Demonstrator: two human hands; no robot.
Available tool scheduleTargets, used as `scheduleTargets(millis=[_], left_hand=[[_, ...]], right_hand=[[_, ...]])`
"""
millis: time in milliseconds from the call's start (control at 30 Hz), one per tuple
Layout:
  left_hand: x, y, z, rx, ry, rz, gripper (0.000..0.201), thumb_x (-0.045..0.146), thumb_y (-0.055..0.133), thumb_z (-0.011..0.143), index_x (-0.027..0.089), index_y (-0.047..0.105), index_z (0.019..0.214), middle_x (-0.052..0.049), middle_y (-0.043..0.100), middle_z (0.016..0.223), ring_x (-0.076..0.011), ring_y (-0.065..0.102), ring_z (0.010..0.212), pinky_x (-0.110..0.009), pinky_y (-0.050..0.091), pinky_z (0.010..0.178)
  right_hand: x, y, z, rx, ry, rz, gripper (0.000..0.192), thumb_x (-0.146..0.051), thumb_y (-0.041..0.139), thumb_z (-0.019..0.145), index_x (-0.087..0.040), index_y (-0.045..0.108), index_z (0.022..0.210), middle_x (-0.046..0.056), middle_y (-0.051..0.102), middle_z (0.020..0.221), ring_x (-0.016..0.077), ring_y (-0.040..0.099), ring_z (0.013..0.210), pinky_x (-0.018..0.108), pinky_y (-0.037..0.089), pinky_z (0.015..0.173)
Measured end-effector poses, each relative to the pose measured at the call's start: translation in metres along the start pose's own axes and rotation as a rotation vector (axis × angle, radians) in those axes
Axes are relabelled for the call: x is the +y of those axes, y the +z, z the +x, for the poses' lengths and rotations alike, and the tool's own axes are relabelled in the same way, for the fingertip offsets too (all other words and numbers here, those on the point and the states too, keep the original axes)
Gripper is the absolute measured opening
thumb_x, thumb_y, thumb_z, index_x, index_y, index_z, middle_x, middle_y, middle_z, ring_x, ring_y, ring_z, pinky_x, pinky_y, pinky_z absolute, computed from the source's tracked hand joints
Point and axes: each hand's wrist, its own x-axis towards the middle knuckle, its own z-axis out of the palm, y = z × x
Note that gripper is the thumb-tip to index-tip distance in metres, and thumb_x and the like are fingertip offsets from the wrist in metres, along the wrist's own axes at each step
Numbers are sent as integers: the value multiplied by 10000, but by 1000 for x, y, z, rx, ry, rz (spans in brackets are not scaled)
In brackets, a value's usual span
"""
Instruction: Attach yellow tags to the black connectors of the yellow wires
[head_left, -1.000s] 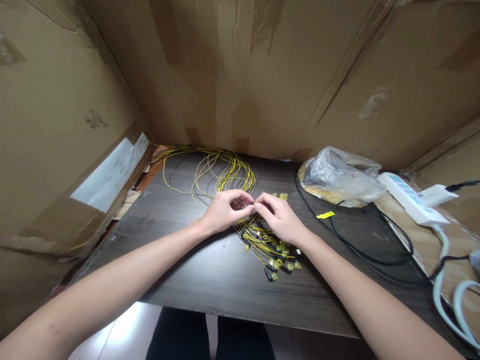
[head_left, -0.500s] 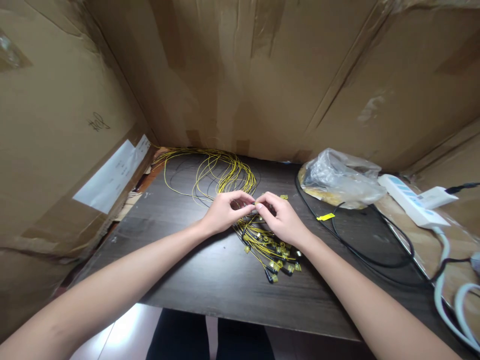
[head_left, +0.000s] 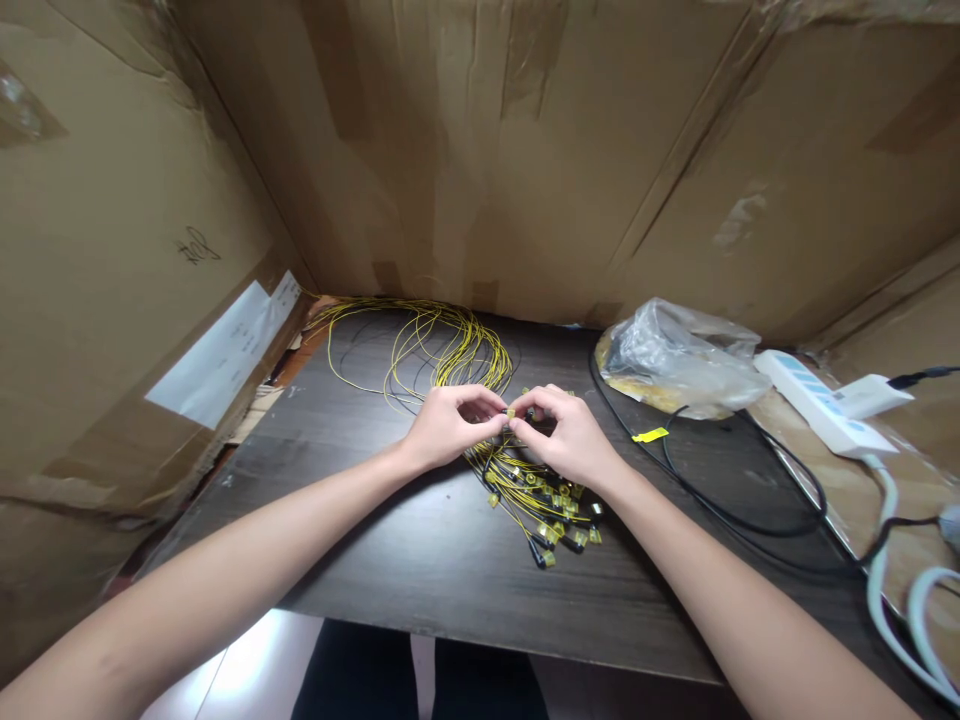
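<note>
My left hand (head_left: 450,428) and my right hand (head_left: 571,438) meet fingertip to fingertip above the table, both in a pinch. Between the fingertips shows a small yellow translucent piece (head_left: 511,413), at the end of a wire that the fingers mostly hide. Beneath and beside my right hand lies a heap of thin yellow wires (head_left: 510,492) with black ends, many carrying similar yellow pieces (head_left: 549,560). The wires run back behind my hands into a loose yellow coil (head_left: 480,350).
Cardboard walls (head_left: 450,150) enclose the dark wooden table (head_left: 360,540). At the back right sit a clear plastic bag (head_left: 682,355) with yellow contents and a white power strip (head_left: 821,405). A black cable (head_left: 705,490) with a yellow tag (head_left: 649,435) loops along the right side.
My right hand's fingers have shifted slightly and curl more openly. The small yellow piece between the fingertips shows more clearly now. My left hand has hardly moved.
</note>
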Motion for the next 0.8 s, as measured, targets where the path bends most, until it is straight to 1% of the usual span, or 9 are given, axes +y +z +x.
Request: scheduleTargets(millis=[100,200,300,433,633,800], left_hand=[[-1,1,-1,25,38,40,113,231,730,816,148,755,889,-33,753,778,-134,674,685,-243,531,651],[-2,3,-1,27,63,72,105,240,734,819,153,756,874,-30,749,772,-133,667,681,-247,530,656],[-3,3,-1,24,52,90,113,254,738,823,153,760,870,-28,741,754,-129,653,657,-240,518,631],[-3,2,0,12,22,80,138,277,736,830,151,763,877,-32,743,756,-132,658,660,-241,519,630],[-1,1,0,-6,-13,48,150,282,740,826,142,759,876,-46,756,777,-148,687,692,-263,556,679],[1,1,0,2,11,74,140,273,723,848,145,755,895,-48,761,802,-147,692,708,-261,564,689]], right_hand=[[0,0,1,-49,29,18,139,-254,575,932,-203,683,861,36,691,788,200,585,750,339,431,709],[0,0,2,-80,32,17,236,-256,497,982,-201,669,829,45,704,802,204,599,773,353,433,748],[1,1,1,-85,39,37,194,-249,524,970,-193,677,864,50,711,830,207,605,794,352,437,751],[2,0,0,-65,77,57,143,-261,588,939,-195,711,909,43,701,809,208,600,785,347,441,729],[4,0,0,-18,109,95,129,-300,667,891,-200,747,902,49,718,838,204,602,782,341,451,715],[6,0,1,-14,134,126,150,-331,676,892,-208,759,907,44,736,854,203,611,776,341,447,710]])
